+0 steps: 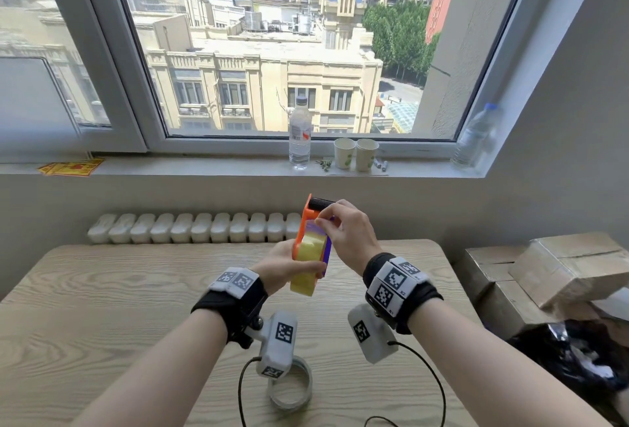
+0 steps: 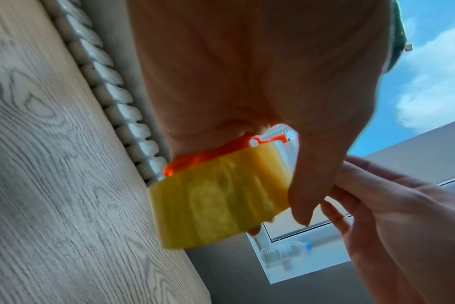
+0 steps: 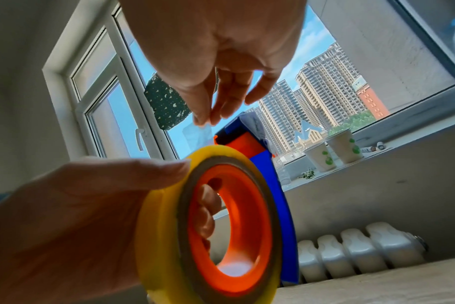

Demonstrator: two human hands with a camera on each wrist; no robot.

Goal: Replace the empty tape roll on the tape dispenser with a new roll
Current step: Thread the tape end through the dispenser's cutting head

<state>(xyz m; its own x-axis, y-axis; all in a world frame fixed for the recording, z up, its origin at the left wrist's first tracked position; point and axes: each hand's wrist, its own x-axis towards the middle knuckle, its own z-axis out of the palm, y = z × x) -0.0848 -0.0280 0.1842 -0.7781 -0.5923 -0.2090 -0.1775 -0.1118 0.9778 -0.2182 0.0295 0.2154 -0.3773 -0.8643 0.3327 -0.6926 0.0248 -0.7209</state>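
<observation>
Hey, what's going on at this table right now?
A person is reloading a tape dispenser. The left hand grips the dispenser with the new yellow tape roll already seated on its orange hub. The right hand pinches the clear loose tape end near the top of the dispenser. An empty tape core lies on the wooden table.

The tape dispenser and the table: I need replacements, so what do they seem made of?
The tape dispenser looks like glossy moulded plastic: saturated orange and blue, light glowing through the orange hub. The table shows matte pale wood grain, possibly a printed laminate rather than solid wood.
</observation>
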